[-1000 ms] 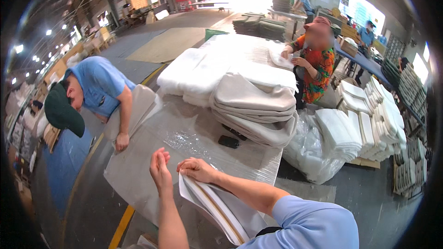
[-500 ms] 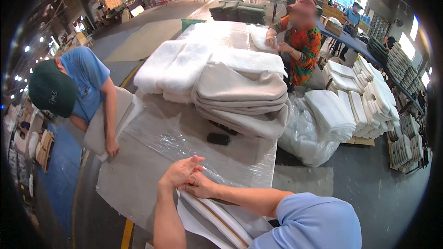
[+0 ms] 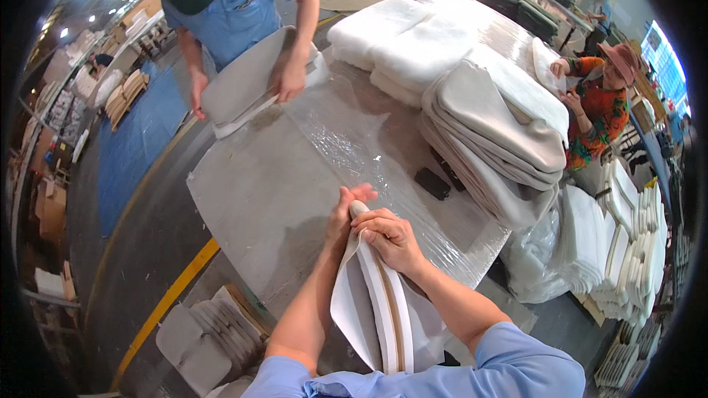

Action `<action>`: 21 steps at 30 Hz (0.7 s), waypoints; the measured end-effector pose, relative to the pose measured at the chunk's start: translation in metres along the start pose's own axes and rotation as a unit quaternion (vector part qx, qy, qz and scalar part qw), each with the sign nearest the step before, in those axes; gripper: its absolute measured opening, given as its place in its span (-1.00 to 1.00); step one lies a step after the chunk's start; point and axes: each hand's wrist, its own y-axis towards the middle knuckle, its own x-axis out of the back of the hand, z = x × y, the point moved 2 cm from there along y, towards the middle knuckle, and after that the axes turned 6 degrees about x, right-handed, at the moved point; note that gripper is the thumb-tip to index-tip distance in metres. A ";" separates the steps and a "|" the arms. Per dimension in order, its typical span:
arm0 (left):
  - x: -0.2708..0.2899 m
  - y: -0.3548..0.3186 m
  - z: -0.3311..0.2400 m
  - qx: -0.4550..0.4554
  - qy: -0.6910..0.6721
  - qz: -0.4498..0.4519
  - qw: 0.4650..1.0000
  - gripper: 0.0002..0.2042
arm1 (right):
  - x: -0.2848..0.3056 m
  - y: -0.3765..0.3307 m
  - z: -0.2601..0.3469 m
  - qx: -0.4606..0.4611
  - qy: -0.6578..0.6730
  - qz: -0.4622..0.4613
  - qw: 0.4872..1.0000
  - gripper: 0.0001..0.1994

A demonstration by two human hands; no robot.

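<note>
A long foam cushion (image 3: 393,317), with white edges and a brown strip between them, stands on edge close to my body. Loose grey fabric with a pale inner side hangs open around it. My right hand (image 3: 389,238) is closed on the fabric and the cushion near its far tip. Against the left side of that tip lies my left hand (image 3: 346,214), its fingers stretched out and slightly blurred. A rounded grey end of the cushion (image 3: 359,208) shows between the hands. The lower end is partly hidden by my body.
The plastic-covered table (image 3: 251,184) carries a stack of grey covers (image 3: 494,140), white padding (image 3: 413,37) and a black object (image 3: 432,183). Across it, a co-worker (image 3: 243,7) handles a grey piece; another person (image 3: 601,103) works at right. Grey pieces (image 3: 210,339) stand lower left.
The view has swung left. My left hand has gone from crossing over the right hand to the left side of the cushion tip. The co-worker at left has shifted the grey piece onto the table edge.
</note>
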 end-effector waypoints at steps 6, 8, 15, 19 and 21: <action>0.011 0.005 0.016 -0.006 0.047 -0.001 0.999 -0.22 | 0.050 0.058 -0.021 -0.186 0.149 0.042 0.970 -0.55; -0.003 0.009 0.021 0.009 0.054 -0.007 0.999 -0.25 | 0.061 0.090 -0.036 -0.194 0.156 -0.027 0.968 -0.43; -0.011 0.014 0.010 -0.052 0.098 -0.015 0.994 -0.25 | 0.002 0.091 -0.090 -0.233 0.123 -0.014 0.965 -0.22; -0.011 0.014 0.000 -0.052 0.172 -0.053 0.982 -0.29 | -0.011 0.080 -0.086 -0.198 0.126 -0.059 0.970 -0.21; -0.025 0.016 0.002 -0.043 0.141 -0.056 0.987 -0.33 | -0.003 0.073 -0.092 -0.195 0.111 -0.074 0.972 -0.21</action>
